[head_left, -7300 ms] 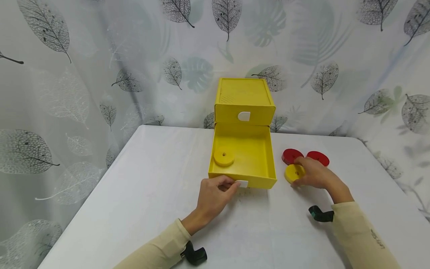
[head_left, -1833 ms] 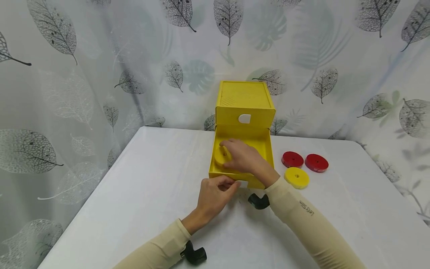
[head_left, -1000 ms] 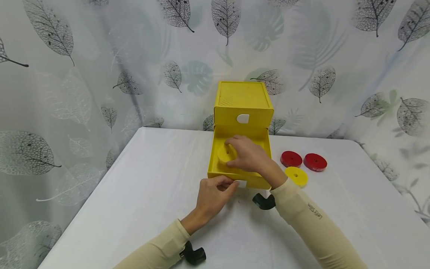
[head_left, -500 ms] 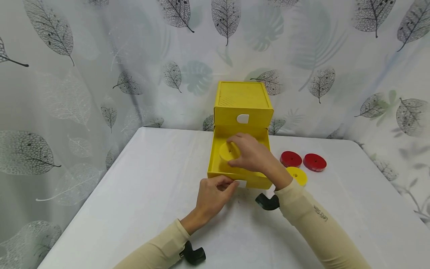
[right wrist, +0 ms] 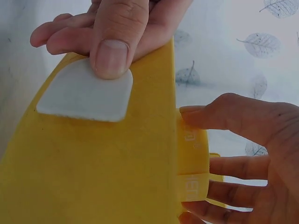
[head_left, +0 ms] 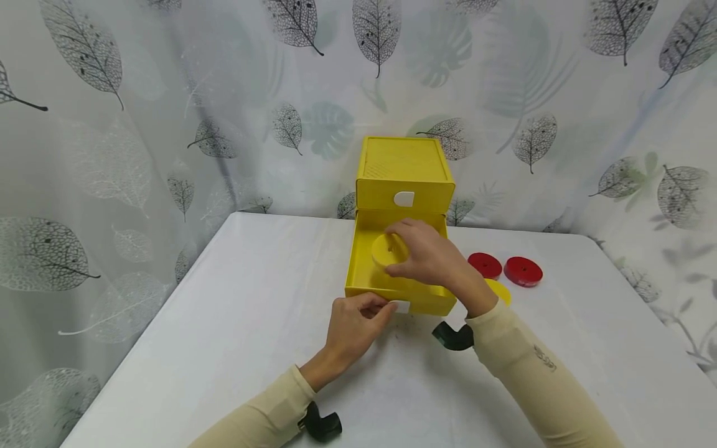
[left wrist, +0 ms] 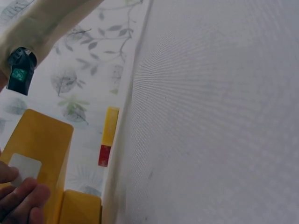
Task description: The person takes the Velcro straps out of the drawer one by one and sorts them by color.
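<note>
A yellow drawer (head_left: 428,302) stands pulled out from the lower level of a yellow drawer box (head_left: 404,160). My left hand (head_left: 355,325) pinches the white pull tab (head_left: 401,307) on its front, the thumb lying on the tab in the right wrist view. Inside the drawer, my right hand (head_left: 430,254) grips a yellow disc (head_left: 388,250) with a small centre hole. Thumb and fingers lie on opposite sides of its rim, where white lettering shows in the right wrist view. Whether the disc touches the drawer floor is hard to tell.
Right of the drawer, two red discs (head_left: 523,271) lie on the white table (head_left: 252,298). Another yellow disc (head_left: 501,290) beside them is partly hidden by the right wrist. Above, the upper drawer (head_left: 366,194) is closed. A leaf-patterned curtain (head_left: 224,81) hangs behind.
Earlier the right hand was at the yellow disc on the table, then reached into the drawer. Now it has shifted the drawer's yellow disc rightward and toward the back. The left hand stays on the tab.
</note>
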A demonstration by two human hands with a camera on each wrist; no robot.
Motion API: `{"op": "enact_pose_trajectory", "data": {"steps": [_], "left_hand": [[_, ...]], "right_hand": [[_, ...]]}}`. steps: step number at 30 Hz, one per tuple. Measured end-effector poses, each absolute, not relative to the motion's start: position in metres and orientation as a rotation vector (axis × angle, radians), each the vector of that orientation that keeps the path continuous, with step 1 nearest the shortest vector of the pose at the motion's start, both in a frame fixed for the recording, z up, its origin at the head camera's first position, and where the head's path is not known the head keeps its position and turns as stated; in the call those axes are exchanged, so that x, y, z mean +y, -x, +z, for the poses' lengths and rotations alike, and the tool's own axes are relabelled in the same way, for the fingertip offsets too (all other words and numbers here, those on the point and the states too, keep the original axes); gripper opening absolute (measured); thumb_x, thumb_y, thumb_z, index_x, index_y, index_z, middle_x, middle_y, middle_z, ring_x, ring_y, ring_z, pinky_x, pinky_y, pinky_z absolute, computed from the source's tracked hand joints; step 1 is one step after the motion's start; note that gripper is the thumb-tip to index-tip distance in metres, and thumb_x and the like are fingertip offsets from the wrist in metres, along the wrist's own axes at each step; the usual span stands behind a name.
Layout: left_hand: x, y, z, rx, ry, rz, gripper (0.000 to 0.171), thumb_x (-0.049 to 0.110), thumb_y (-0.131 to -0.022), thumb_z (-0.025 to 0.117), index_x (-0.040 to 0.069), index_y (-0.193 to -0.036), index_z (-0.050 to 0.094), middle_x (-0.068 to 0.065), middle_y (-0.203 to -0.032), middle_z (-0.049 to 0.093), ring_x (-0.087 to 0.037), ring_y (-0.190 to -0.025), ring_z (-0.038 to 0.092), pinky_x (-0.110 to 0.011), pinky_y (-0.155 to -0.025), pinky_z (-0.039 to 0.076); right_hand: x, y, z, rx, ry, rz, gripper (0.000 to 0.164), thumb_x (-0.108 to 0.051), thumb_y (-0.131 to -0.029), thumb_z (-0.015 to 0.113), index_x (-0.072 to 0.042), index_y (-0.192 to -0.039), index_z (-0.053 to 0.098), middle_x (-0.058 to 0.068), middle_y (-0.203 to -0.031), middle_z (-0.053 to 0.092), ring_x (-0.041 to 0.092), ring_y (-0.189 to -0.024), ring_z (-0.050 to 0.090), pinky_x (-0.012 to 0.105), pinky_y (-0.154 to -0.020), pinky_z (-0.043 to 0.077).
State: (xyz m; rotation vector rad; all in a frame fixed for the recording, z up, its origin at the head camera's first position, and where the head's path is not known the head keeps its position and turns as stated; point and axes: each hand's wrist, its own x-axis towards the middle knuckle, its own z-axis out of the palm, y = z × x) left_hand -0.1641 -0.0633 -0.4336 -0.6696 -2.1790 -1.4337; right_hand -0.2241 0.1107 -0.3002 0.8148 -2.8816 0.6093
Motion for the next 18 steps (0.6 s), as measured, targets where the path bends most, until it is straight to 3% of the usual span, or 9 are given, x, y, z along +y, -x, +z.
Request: {"op": "enact_pose_trajectory", "data": {"steps": [9, 18], "left_hand": [[-0.063, 0.164, -0.433, -2.182, 0.663, -1.442, 0.012, 0.019, -0.091, 0.084, 0.008, -0.087, 0.079, 0.008, -0.077, 0.074, -0.002, -0.066, 0.066, -0.024, -0.063, 0.058], [-0.063, 0.163, -0.433, -2.181, 0.660, -1.459, 0.011, 0.017, -0.090, 0.084, 0.007, -0.088, 0.080, 0.008, -0.077, 0.074, -0.002, -0.066, 0.067, -0.023, -0.063, 0.058]], "right_hand": [[0.126, 0.219, -0.300, -2.889, -0.760, 0.657, 0.065, -0.026, -0.079, 0.091, -0.003, -0.133, 0.065, 0.014, -0.125, 0.064, 0.033, -0.109, 0.057, 0.052, -0.097, 0.052], [0.140, 0.216, -0.298, -2.869, -0.716, 0.705, 0.065, -0.026, -0.080, 0.090, 0.000, -0.134, 0.064, 0.018, -0.131, 0.062, 0.036, -0.115, 0.056, 0.055, -0.101, 0.049]]}}
